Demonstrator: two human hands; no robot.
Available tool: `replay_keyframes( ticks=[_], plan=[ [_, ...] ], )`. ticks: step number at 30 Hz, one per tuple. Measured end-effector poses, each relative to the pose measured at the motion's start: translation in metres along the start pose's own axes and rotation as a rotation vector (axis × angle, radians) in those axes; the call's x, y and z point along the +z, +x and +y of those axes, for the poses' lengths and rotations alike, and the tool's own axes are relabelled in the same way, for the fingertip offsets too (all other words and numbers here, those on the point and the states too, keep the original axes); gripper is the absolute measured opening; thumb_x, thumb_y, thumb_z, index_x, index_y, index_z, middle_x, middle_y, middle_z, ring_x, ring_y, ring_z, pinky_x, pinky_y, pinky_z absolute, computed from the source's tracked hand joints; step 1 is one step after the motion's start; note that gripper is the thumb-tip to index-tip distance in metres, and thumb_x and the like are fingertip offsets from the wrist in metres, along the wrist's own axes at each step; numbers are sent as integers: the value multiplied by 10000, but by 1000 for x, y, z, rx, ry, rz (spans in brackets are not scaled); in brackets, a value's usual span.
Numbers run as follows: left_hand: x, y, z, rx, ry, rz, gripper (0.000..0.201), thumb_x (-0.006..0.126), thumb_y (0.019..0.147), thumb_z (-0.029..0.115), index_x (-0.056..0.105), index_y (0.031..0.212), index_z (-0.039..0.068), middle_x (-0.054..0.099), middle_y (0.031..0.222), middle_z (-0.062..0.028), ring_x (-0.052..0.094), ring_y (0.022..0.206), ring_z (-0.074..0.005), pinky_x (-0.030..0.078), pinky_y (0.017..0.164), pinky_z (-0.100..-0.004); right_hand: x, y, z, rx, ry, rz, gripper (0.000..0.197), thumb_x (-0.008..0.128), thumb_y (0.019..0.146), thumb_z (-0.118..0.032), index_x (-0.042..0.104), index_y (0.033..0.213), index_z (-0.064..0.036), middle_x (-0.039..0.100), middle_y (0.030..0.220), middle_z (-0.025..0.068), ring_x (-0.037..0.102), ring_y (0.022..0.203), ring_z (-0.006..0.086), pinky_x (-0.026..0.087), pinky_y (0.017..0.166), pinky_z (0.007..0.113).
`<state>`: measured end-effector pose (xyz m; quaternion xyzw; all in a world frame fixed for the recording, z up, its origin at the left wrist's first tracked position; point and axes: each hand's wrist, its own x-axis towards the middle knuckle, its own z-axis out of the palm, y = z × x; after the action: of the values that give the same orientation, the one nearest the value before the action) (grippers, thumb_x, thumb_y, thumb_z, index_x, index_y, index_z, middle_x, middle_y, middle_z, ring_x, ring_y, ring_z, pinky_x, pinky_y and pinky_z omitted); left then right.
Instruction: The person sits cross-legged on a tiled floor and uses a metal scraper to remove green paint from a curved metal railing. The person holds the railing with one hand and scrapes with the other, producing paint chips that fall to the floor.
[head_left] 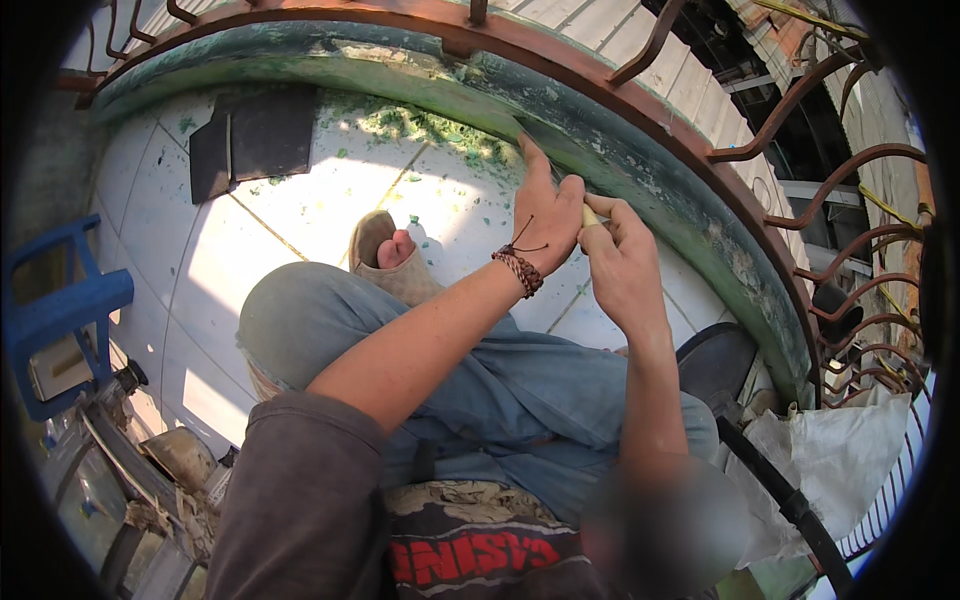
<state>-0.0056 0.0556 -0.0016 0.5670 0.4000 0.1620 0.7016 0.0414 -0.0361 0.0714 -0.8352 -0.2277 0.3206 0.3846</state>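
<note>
A hand tool (590, 216) lies between the two hands, just above the white tiled floor (340, 225) and right beside a low green kerb (690, 200). Its near end sits in the right hand (622, 250), whose fingers and thumb are closed around it. The left hand (540, 215) is just ahead and to the left, touching or nearly touching the far end of the grip. Its index finger stretches forward to the foot of the kerb and its thumb stands out toward the tool; the other fingers are hidden, so I cannot tell whether they have hold of anything.

Of the tool, only a short, smooth, pale yellow stretch of handle shows clearly. The front part is lost behind the left hand and against the dark kerb, so its shape cannot be told.

The kerb curves around the floor, its coat patchy: bright green low down, darker and greyish above, with scuffed pale spots. A reddish-brown railing (620, 88) with bent bars runs along it. Green flakes (450, 138) are scattered over the tiles, thickest along the kerb to the left of the hands. Further left lies a flat black piece (270, 135), and a blue plastic stool (75, 300) stands at the left edge.
</note>
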Motion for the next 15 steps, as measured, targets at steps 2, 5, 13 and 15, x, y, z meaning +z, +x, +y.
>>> replay_keyframes(
  ticks=[2, 5, 13, 15],
  plan=[
    [-1, -2, 3, 133, 20, 20, 832, 471, 855, 205, 38, 1479, -135, 611, 1034, -331, 626, 875, -382, 497, 806, -391, -6, -3, -9, -3, 35, -14, 356, 518, 845, -139, 600, 1126, 65, 655, 816, 191, 617, 725, 203, 480, 705, 341],
    [3, 1, -3, 74, 8, 0, 840, 479, 849, 208, 42, 1479, -135, 627, 933, -302, 628, 821, -360, 497, 770, -401, -5, -8, -11, -65, 18, 27, 366, 519, 850, -151, 595, 1130, 70, 660, 860, 207, 631, 733, 225, 483, 708, 345],
    [5, 4, -14, 127, 36, 41, 843, 483, 841, 224, 64, 1462, -164, 625, 870, -293, 625, 765, -347, 503, 742, -399, -5, -3, -3, -23, 0, 44, 377, 504, 846, -180, 618, 1119, 54, 669, 886, 255, 660, 842, 342, 488, 782, 393],
    [5, 5, -7, -59, 39, -3, 847, 484, 843, 244, 71, 1457, -168, 618, 896, -317, 628, 800, -365, 500, 769, -405, 5, 9, 15, 2, -71, 69, 374, 506, 842, -172, 621, 1117, 54, 672, 893, 250, 667, 828, 323, 491, 768, 383]
  ],
)
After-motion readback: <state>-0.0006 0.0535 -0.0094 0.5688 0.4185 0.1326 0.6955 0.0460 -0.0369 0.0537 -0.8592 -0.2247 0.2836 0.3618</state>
